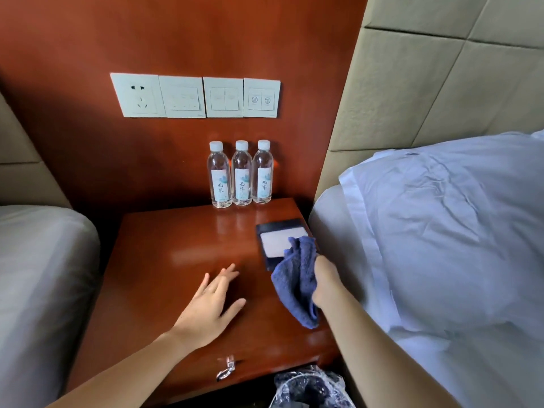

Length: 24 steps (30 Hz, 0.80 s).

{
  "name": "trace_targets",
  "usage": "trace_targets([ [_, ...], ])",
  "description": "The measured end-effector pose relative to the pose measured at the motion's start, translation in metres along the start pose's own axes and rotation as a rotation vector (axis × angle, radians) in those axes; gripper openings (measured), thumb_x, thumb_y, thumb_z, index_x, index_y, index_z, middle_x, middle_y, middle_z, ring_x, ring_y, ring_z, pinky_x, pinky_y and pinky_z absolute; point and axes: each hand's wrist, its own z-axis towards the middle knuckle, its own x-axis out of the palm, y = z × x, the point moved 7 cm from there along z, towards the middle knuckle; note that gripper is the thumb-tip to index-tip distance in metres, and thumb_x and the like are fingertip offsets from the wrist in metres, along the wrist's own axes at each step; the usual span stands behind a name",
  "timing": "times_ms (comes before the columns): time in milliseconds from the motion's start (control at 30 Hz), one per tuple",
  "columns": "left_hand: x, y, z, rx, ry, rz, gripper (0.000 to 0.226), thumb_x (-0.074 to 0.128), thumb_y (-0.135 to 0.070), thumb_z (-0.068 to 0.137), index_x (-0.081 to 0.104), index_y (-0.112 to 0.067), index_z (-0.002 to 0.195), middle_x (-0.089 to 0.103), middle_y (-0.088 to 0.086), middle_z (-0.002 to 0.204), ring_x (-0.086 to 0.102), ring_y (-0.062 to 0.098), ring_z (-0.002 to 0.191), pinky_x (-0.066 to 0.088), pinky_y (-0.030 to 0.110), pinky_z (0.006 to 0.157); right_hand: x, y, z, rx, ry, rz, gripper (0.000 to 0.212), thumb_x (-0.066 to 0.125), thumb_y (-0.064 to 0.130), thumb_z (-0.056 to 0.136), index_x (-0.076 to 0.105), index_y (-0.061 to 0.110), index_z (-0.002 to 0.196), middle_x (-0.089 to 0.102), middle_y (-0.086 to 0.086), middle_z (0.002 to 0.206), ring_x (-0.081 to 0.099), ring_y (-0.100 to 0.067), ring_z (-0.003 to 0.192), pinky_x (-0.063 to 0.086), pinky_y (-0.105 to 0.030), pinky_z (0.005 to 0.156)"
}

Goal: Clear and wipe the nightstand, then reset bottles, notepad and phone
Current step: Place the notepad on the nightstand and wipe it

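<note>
A bin (312,387) lined with clear plastic sits below the desk's (176,245) front edge, right of the drawer handle (225,369). The left hand (210,301) is released, fingers spread over the desk's front middle; whether it touches the wood I cannot tell. The right hand (325,285) grasps a bunched blue cloth (294,284) near the right edge. The cloth covers the near end of the notepad (279,238), which lies along that edge. Three bottles (242,173) stand upright in a tight row at the back edge.
</note>
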Motion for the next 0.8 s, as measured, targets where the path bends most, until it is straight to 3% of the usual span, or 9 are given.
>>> trace_targets([
  [67,0.005,0.001,0.001,-0.013,0.002,0.120,0.083,-0.004,-0.074,0.083,0.020,-0.029,0.148,0.013,-0.017,0.158,0.000,-0.005,0.145,-0.012,0.022,0.118,0.002,0.019,0.011,-0.082,0.059,0.089,0.014,0.054,0.013,0.090,0.062,0.013,0.079,0.067,-0.008,0.073,0.066,-0.012,0.047,0.053,-0.028,0.049],
  [167,0.007,-0.002,0.003,-0.010,0.002,0.144,0.082,-0.004,-0.070,0.084,0.024,-0.027,0.148,0.019,-0.018,0.156,-0.003,-0.006,0.144,-0.012,0.023,0.118,0.009,0.032,0.031,-0.080,0.037,0.279,0.032,0.035,0.020,0.104,0.063,0.009,0.094,0.071,-0.008,0.076,0.071,-0.019,0.055,0.054,-0.025,0.044],
  [267,0.005,0.002,0.003,0.003,-0.045,0.101,0.081,-0.001,-0.071,0.087,0.035,-0.025,0.143,0.026,-0.015,0.155,0.001,-0.008,0.144,-0.008,0.023,0.119,0.026,0.026,0.048,-0.034,0.067,0.244,0.034,0.034,0.018,0.104,0.064,0.007,0.093,0.072,-0.009,0.067,0.070,-0.019,0.052,0.054,-0.026,0.045],
  [367,0.007,0.003,0.003,0.008,-0.060,0.108,0.068,0.012,-0.064,0.092,0.039,-0.024,0.140,0.030,-0.015,0.154,0.004,-0.008,0.144,-0.006,0.024,0.119,0.033,0.026,0.059,0.009,0.011,0.158,0.030,0.038,0.020,0.104,0.062,0.007,0.092,0.069,-0.009,0.057,0.067,-0.018,0.045,0.045,-0.021,0.032],
  [433,0.007,0.003,0.002,0.016,-0.060,0.109,0.063,0.016,-0.060,0.094,0.040,-0.024,0.139,0.030,-0.015,0.154,0.005,-0.006,0.144,-0.006,0.024,0.119,0.036,0.028,0.067,-0.011,-0.011,0.075,0.030,0.036,0.016,0.104,0.062,0.005,0.097,0.071,-0.010,0.065,0.071,-0.022,0.062,0.050,-0.019,0.042],
  [467,0.007,0.003,0.002,0.016,-0.053,0.117,0.063,0.016,-0.059,0.093,0.038,-0.024,0.140,0.027,-0.016,0.154,0.003,-0.007,0.145,-0.007,0.024,0.119,0.034,0.026,0.077,-0.015,-0.046,-0.020,0.028,0.037,0.014,0.103,0.063,0.002,0.104,0.072,-0.013,0.075,0.070,-0.026,0.077,0.054,-0.020,0.057],
  [533,0.007,0.003,0.002,0.019,-0.042,0.134,0.063,0.015,-0.058,0.092,0.035,-0.026,0.141,0.022,-0.019,0.154,0.000,-0.007,0.144,-0.008,0.024,0.119,0.027,0.027,0.089,-0.032,-0.158,-0.268,0.028,0.044,0.015,0.099,0.062,-0.001,0.114,0.067,-0.015,0.094,0.062,-0.029,0.094,0.048,-0.030,0.080],
  [667,0.006,0.003,0.003,0.020,-0.071,0.106,0.057,0.022,-0.056,0.094,0.041,-0.025,0.138,0.030,-0.014,0.154,0.006,-0.005,0.145,-0.004,0.027,0.120,0.024,0.033,0.104,-0.050,-0.229,-0.624,0.039,0.050,0.029,0.094,0.061,0.001,0.118,0.065,-0.016,0.114,0.061,-0.032,0.105,0.046,-0.038,0.091],
  [800,0.007,0.002,0.002,0.030,-0.051,0.120,0.062,0.018,-0.057,0.092,0.036,-0.025,0.141,0.023,-0.016,0.156,0.001,-0.005,0.145,-0.007,0.027,0.120,0.019,0.040,0.113,-0.040,-0.254,-0.912,0.045,0.043,0.034,0.095,0.055,0.005,0.126,0.059,-0.012,0.127,0.054,-0.032,0.117,0.042,-0.038,0.099],
])
